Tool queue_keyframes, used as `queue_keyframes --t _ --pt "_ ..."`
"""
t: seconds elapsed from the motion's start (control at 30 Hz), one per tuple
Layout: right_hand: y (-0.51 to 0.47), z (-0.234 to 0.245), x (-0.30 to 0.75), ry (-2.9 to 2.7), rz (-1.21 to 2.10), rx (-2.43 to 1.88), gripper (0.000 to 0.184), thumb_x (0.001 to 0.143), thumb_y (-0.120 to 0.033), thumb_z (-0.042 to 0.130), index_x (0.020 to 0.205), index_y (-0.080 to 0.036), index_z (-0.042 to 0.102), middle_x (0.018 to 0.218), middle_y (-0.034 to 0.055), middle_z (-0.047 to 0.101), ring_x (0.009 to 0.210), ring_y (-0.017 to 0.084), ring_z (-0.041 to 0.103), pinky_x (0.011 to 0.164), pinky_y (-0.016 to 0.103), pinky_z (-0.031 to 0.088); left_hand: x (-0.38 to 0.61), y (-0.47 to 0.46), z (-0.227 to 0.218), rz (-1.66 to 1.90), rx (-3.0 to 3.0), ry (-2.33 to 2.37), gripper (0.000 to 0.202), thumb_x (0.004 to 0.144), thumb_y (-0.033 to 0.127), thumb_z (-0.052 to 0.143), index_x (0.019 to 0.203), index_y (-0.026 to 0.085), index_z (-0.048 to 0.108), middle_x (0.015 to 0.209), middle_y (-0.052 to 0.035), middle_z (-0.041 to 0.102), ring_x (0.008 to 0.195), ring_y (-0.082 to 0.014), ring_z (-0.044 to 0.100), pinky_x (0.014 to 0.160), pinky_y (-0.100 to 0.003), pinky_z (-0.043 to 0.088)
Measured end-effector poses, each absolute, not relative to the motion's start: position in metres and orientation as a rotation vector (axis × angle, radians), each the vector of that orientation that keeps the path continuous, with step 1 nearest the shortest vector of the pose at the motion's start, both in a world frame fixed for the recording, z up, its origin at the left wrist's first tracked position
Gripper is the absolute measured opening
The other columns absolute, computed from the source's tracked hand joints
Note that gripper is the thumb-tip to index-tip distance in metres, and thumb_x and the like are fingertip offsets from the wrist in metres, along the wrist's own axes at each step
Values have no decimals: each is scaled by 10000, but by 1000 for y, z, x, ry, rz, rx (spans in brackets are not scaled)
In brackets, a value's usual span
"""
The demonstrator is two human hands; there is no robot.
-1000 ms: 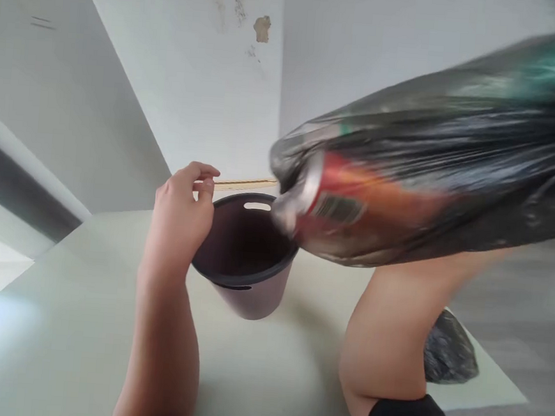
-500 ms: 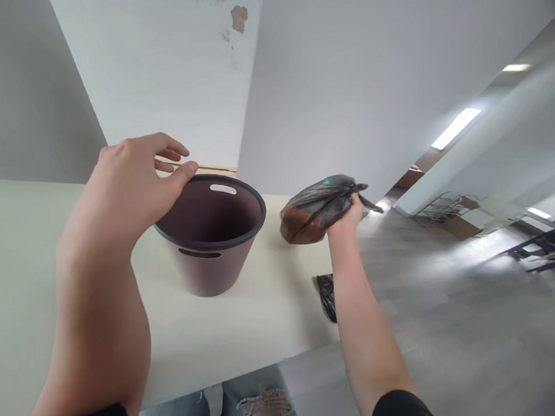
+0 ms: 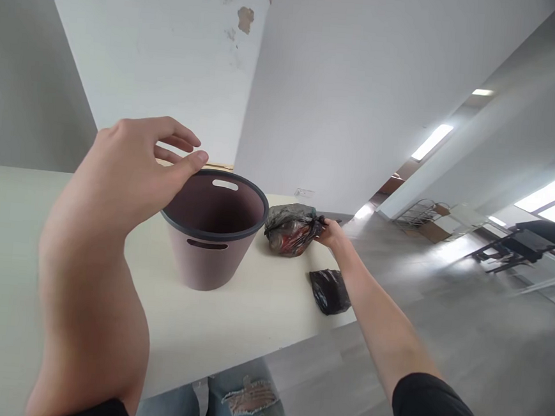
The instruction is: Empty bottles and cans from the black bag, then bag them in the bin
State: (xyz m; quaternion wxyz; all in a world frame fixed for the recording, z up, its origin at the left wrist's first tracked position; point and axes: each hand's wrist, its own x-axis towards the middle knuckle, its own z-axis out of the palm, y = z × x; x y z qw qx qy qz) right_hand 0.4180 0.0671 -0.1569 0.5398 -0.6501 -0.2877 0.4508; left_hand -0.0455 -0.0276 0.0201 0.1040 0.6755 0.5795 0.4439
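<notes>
A filled, knotted black plastic bag [image 3: 291, 229] rests on the table right of the bin, with reddish contents showing through. My right hand [image 3: 329, 233] grips it by its twisted neck. The brownish-purple trash bin [image 3: 208, 263] stands upright, with a dark rim and slot handles; its visible inside holds nothing I can make out. Over the bin's left rim hovers my left hand [image 3: 151, 166], fingers apart and curved, holding nothing. Whether its thumb touches the rim I cannot tell. Nearer my right forearm lies a folded black plastic bag [image 3: 329, 291].
The pale table [image 3: 230, 326] ends at a slanted right edge, beyond which lies grey floor [image 3: 423, 315]. A white wall [image 3: 334, 97] rises behind the table. Farther right stand a wire rack [image 3: 421, 213] and dark furniture [image 3: 514, 249]. My jeans [image 3: 243, 397] show below the table's front edge.
My right hand has lowered the filled bag from above the table onto its surface beside the bin. More of the folded black bag shows. My left hand stays over the bin's rim.
</notes>
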Motion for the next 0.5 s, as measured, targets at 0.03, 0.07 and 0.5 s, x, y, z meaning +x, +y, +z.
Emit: queue_keyframes --t 0.03,0.07,0.5 --pt "65 -159 422 -667 1087 -1559 27 938 -260 567 960 -247 577 763 15 643 762 203 669 887 450 625 -45 -28 20 1309 1991 1703 151 944 380 724 1065 318 791 1018 22 782 960 -255 716 889 -421 583" --pt "63 -161 426 -665 1095 -1581 29 928 -246 568 957 -245 574 752 13 641 753 201 668 889 450 624 -45 -28 20 1307 1990 1698 153 946 373 723 1065 308 793 1020 20 782 958 -251 716 906 -422 582" --pt "-30 -157 468 -1005 873 -1860 361 790 -205 740 1150 -208 713 949 69 790 792 196 730 773 313 572 -42 -27 15 1409 2033 1755 170 922 381 750 1049 291 818 814 42 712 955 -273 701 994 -581 563"
